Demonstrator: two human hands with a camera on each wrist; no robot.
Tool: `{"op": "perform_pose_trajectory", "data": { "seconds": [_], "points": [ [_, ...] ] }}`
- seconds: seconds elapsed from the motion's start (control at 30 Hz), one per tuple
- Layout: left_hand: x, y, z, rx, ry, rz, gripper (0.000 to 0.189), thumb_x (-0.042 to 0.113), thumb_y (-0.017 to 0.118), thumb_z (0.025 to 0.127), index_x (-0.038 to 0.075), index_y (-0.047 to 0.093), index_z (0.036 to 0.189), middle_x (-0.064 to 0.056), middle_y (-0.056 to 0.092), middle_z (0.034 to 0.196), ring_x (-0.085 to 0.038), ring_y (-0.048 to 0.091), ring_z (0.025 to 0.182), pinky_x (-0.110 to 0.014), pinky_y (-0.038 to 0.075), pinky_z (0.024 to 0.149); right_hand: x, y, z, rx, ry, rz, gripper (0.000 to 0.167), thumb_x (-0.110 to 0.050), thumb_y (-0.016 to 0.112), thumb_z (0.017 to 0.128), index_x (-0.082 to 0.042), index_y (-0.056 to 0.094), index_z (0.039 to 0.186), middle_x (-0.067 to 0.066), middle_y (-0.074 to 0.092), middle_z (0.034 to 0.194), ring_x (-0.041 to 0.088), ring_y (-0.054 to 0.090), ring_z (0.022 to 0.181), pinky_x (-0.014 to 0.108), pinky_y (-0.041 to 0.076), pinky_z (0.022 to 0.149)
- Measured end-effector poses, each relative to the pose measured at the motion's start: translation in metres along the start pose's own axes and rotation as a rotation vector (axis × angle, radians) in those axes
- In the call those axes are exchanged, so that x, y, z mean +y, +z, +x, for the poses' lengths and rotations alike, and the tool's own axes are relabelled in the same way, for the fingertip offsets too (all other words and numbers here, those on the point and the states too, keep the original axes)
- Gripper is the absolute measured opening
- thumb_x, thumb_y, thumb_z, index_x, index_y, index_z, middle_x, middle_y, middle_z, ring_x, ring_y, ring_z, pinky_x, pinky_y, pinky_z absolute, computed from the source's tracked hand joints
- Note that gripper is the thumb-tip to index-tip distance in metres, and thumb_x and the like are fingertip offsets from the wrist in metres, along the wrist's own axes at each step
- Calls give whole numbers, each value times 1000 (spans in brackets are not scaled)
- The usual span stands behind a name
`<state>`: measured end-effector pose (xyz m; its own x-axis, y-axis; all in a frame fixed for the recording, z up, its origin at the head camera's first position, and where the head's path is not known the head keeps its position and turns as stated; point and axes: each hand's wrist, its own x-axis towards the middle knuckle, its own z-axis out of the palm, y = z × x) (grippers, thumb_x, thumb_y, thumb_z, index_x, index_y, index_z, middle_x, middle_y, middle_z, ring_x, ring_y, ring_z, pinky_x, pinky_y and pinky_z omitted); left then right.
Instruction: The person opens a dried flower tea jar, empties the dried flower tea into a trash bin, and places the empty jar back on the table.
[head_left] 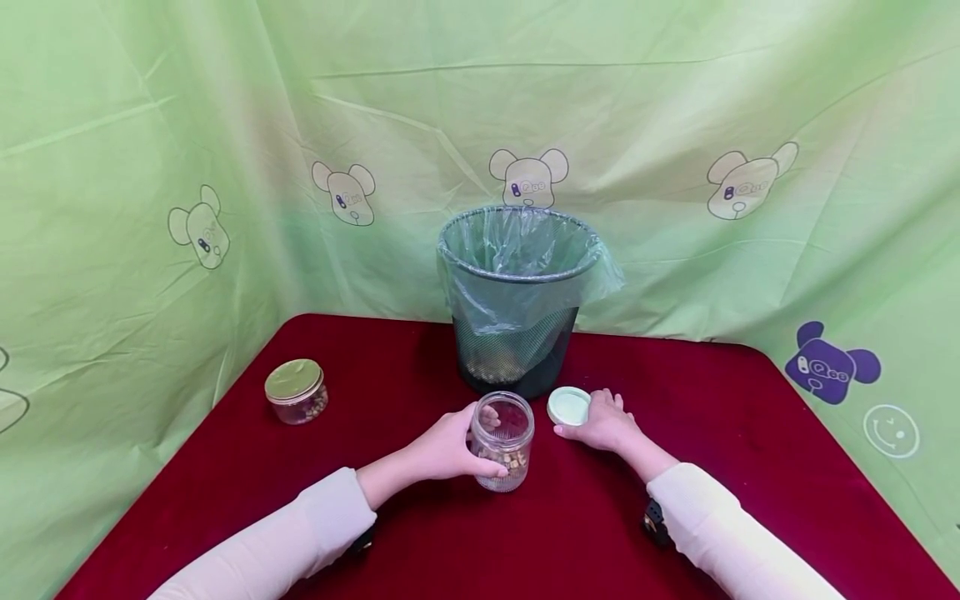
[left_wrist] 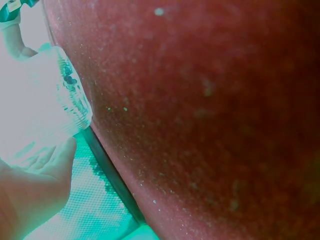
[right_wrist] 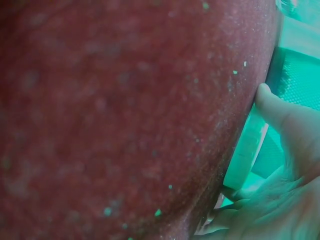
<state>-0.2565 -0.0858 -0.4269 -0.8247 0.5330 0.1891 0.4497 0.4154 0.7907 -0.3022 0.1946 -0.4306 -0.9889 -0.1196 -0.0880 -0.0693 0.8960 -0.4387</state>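
My left hand (head_left: 446, 447) grips a clear ribbed glass jar (head_left: 513, 461), thumb on the near side and fingers round the far side. The jar has no lid on and stands slightly tilted, with small tan pieces in its bottom. In the left wrist view the jar (left_wrist: 72, 100) is partly washed out by glare. To its right, a pale round lid (head_left: 568, 406) lies hollow side up on the red cloth. My right hand (head_left: 607, 423) pinches that lid by its edge; in the right wrist view, thumb and fingers lie on opposite sides of the lid (right_wrist: 246, 152).
A black mesh waste bin (head_left: 551, 350) with a clear plastic liner stands just behind the jar and lid. At the left of the red-covered table (head_left: 360, 367) sits a shut jar with a gold lid (head_left: 294, 380). Green printed curtains surround the table.
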Motion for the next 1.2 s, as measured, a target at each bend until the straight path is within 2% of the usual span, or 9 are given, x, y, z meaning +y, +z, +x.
{"op": "perform_pose_trajectory", "data": {
  "seconds": [0.13, 0.27, 0.5, 0.8, 1.0, 1.1, 1.2],
  "points": [
    [0, 0, 0, -3, 3, -8, 74, 30, 88, 70, 12, 49, 130, -2, 63, 117, -13, 60, 107, -25, 49, 88, 0, -2, 0, -21, 2, 22, 96, -44, 77, 77, 23, 32, 129, 39, 38, 129, 58, 25, 128, 68, 27, 100],
    [0, 0, 0, -8, 6, -10, 75, 30, 88, 70, 10, 49, 131, -3, 62, 118, -14, 60, 108, -26, 49, 89, -1, -9, 0, -32, 20, 93, 92, -40, 77, 80, 23, 31, 129, 38, 41, 125, 55, 32, 125, 62, 33, 99],
    [-1, 0, 0, -6, 3, -2, 74, 30, 88, 70, 14, 49, 131, 1, 62, 117, -11, 60, 108, -25, 48, 89, -7, -30, 2, 13, -14, 157, 85, -32, 72, 86, 22, 28, 134, 42, 38, 131, 52, 37, 124, 57, 35, 102],
    [-1, 0, 1, -6, 5, 7, 74, 31, 88, 70, 15, 49, 131, 3, 63, 116, -9, 60, 107, -26, 49, 89, -16, -69, 6, 161, -75, 244, 84, -36, 63, 92, 15, 20, 144, 37, 30, 144, 48, 33, 132, 55, 30, 106],
    [-1, 0, 1, -6, 2, 7, 73, 31, 88, 69, 14, 50, 129, 2, 63, 116, -9, 60, 107, -25, 49, 89, -23, -98, 6, 273, -81, 340, 82, -52, 45, 98, 7, 19, 149, 30, 27, 150, 46, 32, 133, 56, 27, 107],
    [-2, 0, 0, -6, 5, 2, 74, 30, 88, 69, 13, 50, 130, 1, 63, 116, -8, 60, 106, -25, 49, 89, -30, -113, 4, 336, -124, 409, 78, -52, 39, 100, 4, 19, 151, 25, 25, 153, 43, 29, 136, 56, 24, 109],
    [-2, 0, 0, -5, 7, 5, 74, 31, 88, 69, 12, 49, 130, 1, 64, 116, -8, 60, 106, -25, 49, 89, -37, -126, 4, 392, -180, 486, 76, -52, 39, 100, 1, 20, 152, 22, 24, 155, 39, 23, 141, 52, 20, 112]
  ]
}}
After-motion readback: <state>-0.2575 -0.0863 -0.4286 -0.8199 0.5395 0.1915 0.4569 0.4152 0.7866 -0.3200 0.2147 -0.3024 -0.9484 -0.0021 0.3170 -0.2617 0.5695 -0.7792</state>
